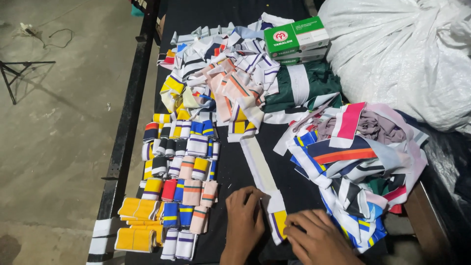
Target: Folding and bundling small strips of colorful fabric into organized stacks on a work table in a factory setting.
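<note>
Hands: I see both at the near edge of the black table (235, 172), flat on the near end of a long white knit strip (260, 169).
Left hand: my left hand (244, 216) lies palm down, fingers together, with the fingertips pressing the strip's left edge; it pins rather than clasps.
Right hand: my right hand (314, 238) sits just right of the strip's yellow and purple end (278, 223), fingers curled down onto it; I cannot tell whether they pinch the cloth or only press it.
Strip: it runs from between my hands away up the table, toward the loose heap beyond.
Folded pieces: left of the strip, rows of folded striped bands (184, 167) lie side by side, with yellow bands (137, 223) stacked at their near left corner.
Right pile: right of the strip, a tangled heap of striped collars (358, 162) rests on the table.
Far heap: beyond the strip, more loose striped pieces (230, 83) are piled up.
Box: at the far end, right of that heap, a green and white carton (296, 37) sits on dark green cloth (314, 81).
Sack: a large white sack (407, 54) fills the far right corner.
</note>
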